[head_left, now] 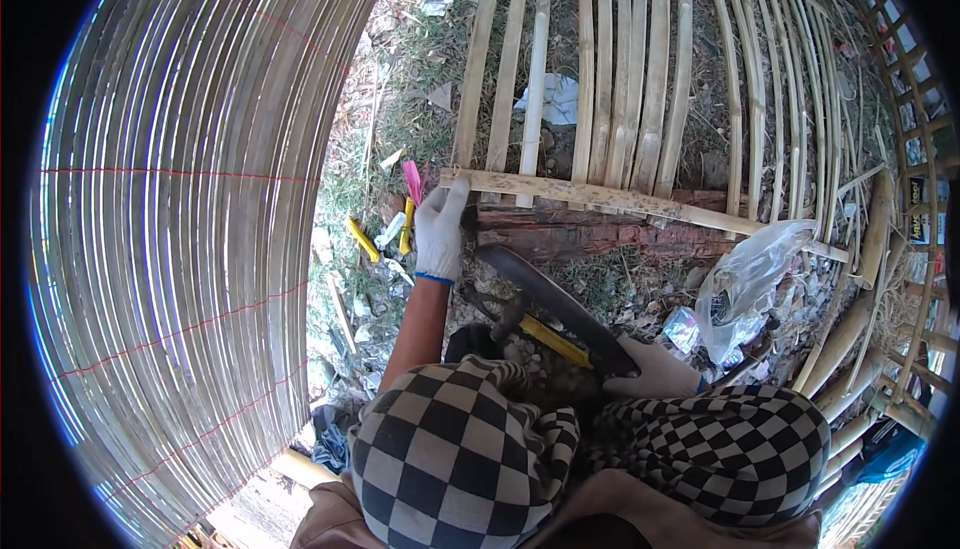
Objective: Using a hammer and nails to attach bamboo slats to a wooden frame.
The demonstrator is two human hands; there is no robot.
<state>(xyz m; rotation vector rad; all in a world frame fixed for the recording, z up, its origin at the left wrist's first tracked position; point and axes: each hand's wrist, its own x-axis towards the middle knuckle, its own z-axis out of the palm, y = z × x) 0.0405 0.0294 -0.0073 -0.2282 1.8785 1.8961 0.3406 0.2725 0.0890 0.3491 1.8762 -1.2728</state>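
My left hand [439, 234], in a white glove with a blue cuff, holds the left end of a crosswise bamboo strip [600, 196]. This strip lies across the near ends of several long bamboo slats [622, 69]. My right hand [655, 369], also gloved, is closed at the near end of a machete [550, 294]; its wide dark blade points up and left toward my left hand. Its grip is mostly hidden. Below the blade lies a tool with a yellow handle [556, 340] and a dark metal part. My knees in checkered cloth flank the tools.
A tall bamboo slat screen [190, 189] with red ties stands at left. Reddish timber [560, 231] lies under the slat ends. A clear plastic bag [750, 294] sits at right, near bamboo poles [850, 324]. Yellow pieces [362, 239] and a pink strip [412, 181] are by my left hand.
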